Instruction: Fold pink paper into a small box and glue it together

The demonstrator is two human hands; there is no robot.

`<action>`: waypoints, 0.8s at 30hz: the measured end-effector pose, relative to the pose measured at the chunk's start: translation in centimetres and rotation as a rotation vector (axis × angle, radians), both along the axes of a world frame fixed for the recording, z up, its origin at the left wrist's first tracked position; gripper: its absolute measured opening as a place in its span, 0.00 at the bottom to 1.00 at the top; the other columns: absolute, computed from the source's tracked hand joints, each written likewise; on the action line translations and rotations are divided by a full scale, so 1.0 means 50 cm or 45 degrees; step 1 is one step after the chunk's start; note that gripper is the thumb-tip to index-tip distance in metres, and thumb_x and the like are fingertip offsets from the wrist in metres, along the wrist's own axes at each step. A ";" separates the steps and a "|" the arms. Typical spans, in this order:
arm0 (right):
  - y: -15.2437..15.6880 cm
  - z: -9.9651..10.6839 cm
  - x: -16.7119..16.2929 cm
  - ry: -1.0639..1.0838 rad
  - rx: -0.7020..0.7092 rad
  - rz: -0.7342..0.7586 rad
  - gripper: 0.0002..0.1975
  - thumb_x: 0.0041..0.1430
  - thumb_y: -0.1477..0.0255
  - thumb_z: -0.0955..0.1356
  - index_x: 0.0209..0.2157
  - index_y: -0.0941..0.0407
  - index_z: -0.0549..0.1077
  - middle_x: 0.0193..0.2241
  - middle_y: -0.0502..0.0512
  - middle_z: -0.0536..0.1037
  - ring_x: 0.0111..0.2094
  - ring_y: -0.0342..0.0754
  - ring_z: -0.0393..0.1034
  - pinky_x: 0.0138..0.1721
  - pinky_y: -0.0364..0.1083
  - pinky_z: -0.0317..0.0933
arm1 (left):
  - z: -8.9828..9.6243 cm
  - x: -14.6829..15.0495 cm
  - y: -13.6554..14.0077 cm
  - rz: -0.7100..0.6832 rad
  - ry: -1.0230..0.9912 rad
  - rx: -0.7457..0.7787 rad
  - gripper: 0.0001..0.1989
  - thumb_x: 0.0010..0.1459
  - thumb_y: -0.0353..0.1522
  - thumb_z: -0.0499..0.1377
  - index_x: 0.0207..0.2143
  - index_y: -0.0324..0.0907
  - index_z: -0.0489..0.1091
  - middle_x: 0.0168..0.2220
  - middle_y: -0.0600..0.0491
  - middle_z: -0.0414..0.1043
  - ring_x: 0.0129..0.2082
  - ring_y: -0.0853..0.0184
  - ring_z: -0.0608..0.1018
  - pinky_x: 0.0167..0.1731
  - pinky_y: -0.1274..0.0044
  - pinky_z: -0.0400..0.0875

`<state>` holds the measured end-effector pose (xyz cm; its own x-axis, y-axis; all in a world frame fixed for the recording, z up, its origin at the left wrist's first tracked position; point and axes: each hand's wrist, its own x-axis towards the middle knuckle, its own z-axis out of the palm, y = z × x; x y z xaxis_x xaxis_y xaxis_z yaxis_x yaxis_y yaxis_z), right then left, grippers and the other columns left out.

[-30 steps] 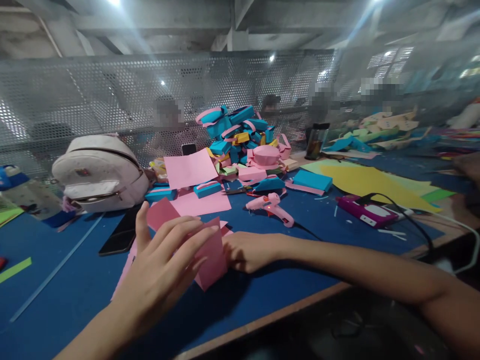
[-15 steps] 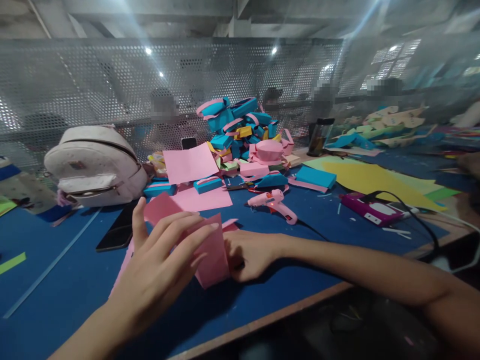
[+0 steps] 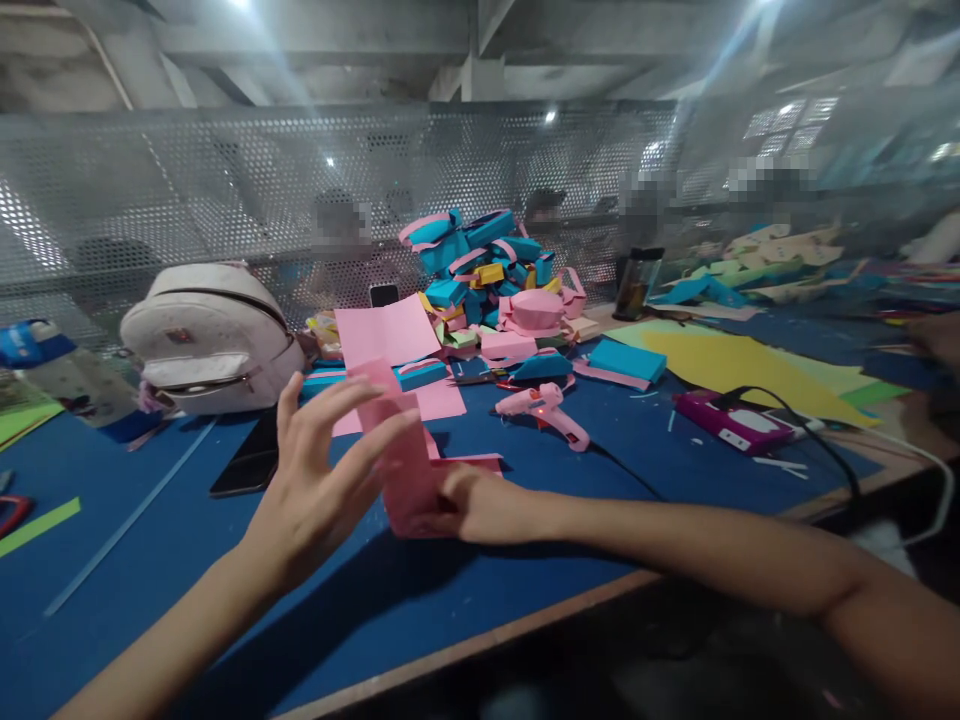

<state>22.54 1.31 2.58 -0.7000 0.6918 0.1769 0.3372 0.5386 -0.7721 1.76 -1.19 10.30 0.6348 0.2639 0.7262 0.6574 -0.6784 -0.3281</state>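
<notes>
My right hand is closed on the lower part of a folded pink paper piece, its fingers tucked inside the fold. One panel of the paper stands upright, and a narrow strip reaches out to the right behind my knuckles. My left hand is open beside the upright panel, fingers spread; whether the fingertips touch the paper I cannot tell. Beyond my right hand lies a pink glue gun with its cord trailing right. Flat pink sheets lie behind the folded piece.
A heap of blue and pink paper boxes rises at the back. To the left are a white backpack, a black phone and a bottle. A purple power strip and yellow sheets lie right on the blue table.
The pink paper has turned more upright and now shows its inner fold and side strip. My left hand has drawn back slightly, its fingers further apart; my right hand still grips the paper.
</notes>
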 end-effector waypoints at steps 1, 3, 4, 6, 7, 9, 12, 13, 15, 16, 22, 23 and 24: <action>0.003 -0.001 -0.004 0.063 -0.037 -0.020 0.13 0.60 0.63 0.68 0.33 0.59 0.76 0.31 0.53 0.78 0.31 0.46 0.69 0.33 0.43 0.61 | -0.006 -0.004 0.004 -0.037 -0.064 0.079 0.22 0.56 0.27 0.63 0.52 0.47 0.65 0.52 0.44 0.64 0.55 0.55 0.68 0.60 0.53 0.53; 0.010 0.003 -0.012 0.175 -0.082 -0.077 0.15 0.60 0.62 0.68 0.36 0.60 0.76 0.33 0.55 0.79 0.33 0.48 0.70 0.34 0.44 0.62 | -0.027 -0.013 0.009 -0.134 -0.133 0.169 0.19 0.52 0.31 0.67 0.46 0.46 0.67 0.45 0.48 0.67 0.48 0.59 0.72 0.54 0.61 0.64; 0.012 0.008 -0.014 0.237 -0.104 -0.102 0.16 0.60 0.62 0.67 0.37 0.61 0.76 0.34 0.56 0.79 0.34 0.49 0.70 0.35 0.45 0.63 | -0.041 -0.016 0.011 -0.156 -0.109 0.145 0.17 0.52 0.34 0.68 0.43 0.45 0.67 0.40 0.50 0.68 0.42 0.62 0.73 0.49 0.65 0.66; 0.015 0.016 -0.019 0.376 -0.156 -0.125 0.16 0.60 0.62 0.67 0.39 0.62 0.76 0.37 0.57 0.79 0.36 0.49 0.71 0.38 0.46 0.64 | -0.071 -0.020 0.014 -0.147 -0.014 -0.002 0.15 0.54 0.38 0.66 0.39 0.42 0.66 0.33 0.52 0.71 0.35 0.65 0.74 0.44 0.69 0.65; 0.015 0.019 -0.021 0.439 -0.187 -0.113 0.16 0.60 0.62 0.67 0.40 0.62 0.76 0.38 0.57 0.79 0.37 0.49 0.71 0.40 0.46 0.64 | -0.085 -0.021 0.014 -0.130 -0.014 -0.088 0.13 0.55 0.38 0.65 0.38 0.42 0.66 0.31 0.54 0.72 0.33 0.66 0.74 0.42 0.70 0.64; 0.014 0.020 -0.024 0.506 -0.242 -0.079 0.15 0.60 0.64 0.67 0.39 0.62 0.76 0.38 0.57 0.79 0.37 0.48 0.71 0.41 0.46 0.64 | -0.105 -0.022 0.016 -0.072 -0.075 -0.247 0.10 0.57 0.36 0.64 0.33 0.42 0.65 0.28 0.57 0.71 0.29 0.69 0.73 0.39 0.72 0.62; 0.012 0.013 -0.026 0.451 -0.266 -0.116 0.15 0.59 0.63 0.68 0.32 0.62 0.76 0.31 0.55 0.78 0.31 0.46 0.69 0.35 0.45 0.63 | -0.113 -0.024 0.018 0.035 -0.148 -0.444 0.09 0.58 0.32 0.61 0.28 0.42 0.62 0.26 0.60 0.69 0.26 0.71 0.71 0.38 0.73 0.60; 0.011 0.010 -0.026 0.434 -0.270 -0.130 0.15 0.59 0.63 0.68 0.31 0.62 0.75 0.29 0.54 0.77 0.30 0.45 0.68 0.33 0.45 0.62 | -0.111 -0.025 0.019 0.058 -0.156 -0.493 0.08 0.57 0.30 0.60 0.28 0.42 0.61 0.26 0.60 0.69 0.26 0.71 0.70 0.38 0.73 0.60; 0.008 0.007 -0.026 0.441 -0.288 -0.113 0.15 0.58 0.63 0.69 0.30 0.62 0.75 0.29 0.54 0.77 0.30 0.45 0.67 0.33 0.45 0.62 | -0.109 -0.030 0.021 0.076 -0.171 -0.567 0.08 0.56 0.27 0.58 0.27 0.42 0.61 0.25 0.59 0.69 0.27 0.71 0.70 0.39 0.74 0.59; 0.005 0.007 -0.025 0.457 -0.298 -0.087 0.14 0.59 0.63 0.68 0.32 0.62 0.76 0.30 0.54 0.77 0.31 0.45 0.68 0.34 0.45 0.62 | -0.108 -0.032 0.022 0.075 -0.188 -0.602 0.07 0.55 0.27 0.59 0.27 0.42 0.62 0.25 0.59 0.69 0.27 0.71 0.70 0.38 0.74 0.60; -0.010 0.006 -0.029 0.568 -0.221 -0.192 0.16 0.58 0.60 0.68 0.33 0.61 0.77 0.30 0.54 0.78 0.33 0.48 0.69 0.34 0.45 0.63 | -0.125 -0.024 0.013 0.109 -0.389 -1.161 0.17 0.58 0.39 0.58 0.19 0.41 0.64 0.19 0.57 0.67 0.23 0.70 0.68 0.27 0.78 0.58; -0.011 0.005 -0.030 0.583 -0.199 -0.221 0.16 0.58 0.60 0.68 0.32 0.61 0.76 0.30 0.53 0.77 0.33 0.48 0.69 0.33 0.44 0.62 | -0.129 -0.019 0.010 0.094 -0.433 -1.345 0.21 0.60 0.41 0.56 0.18 0.40 0.64 0.17 0.57 0.67 0.21 0.70 0.67 0.25 0.79 0.57; -0.011 0.003 -0.032 0.589 -0.179 -0.241 0.16 0.58 0.61 0.68 0.31 0.61 0.76 0.29 0.53 0.77 0.32 0.47 0.69 0.33 0.44 0.62 | -0.132 -0.013 0.008 0.065 -0.483 -1.531 0.23 0.62 0.43 0.54 0.18 0.39 0.65 0.16 0.57 0.66 0.19 0.71 0.67 0.23 0.79 0.57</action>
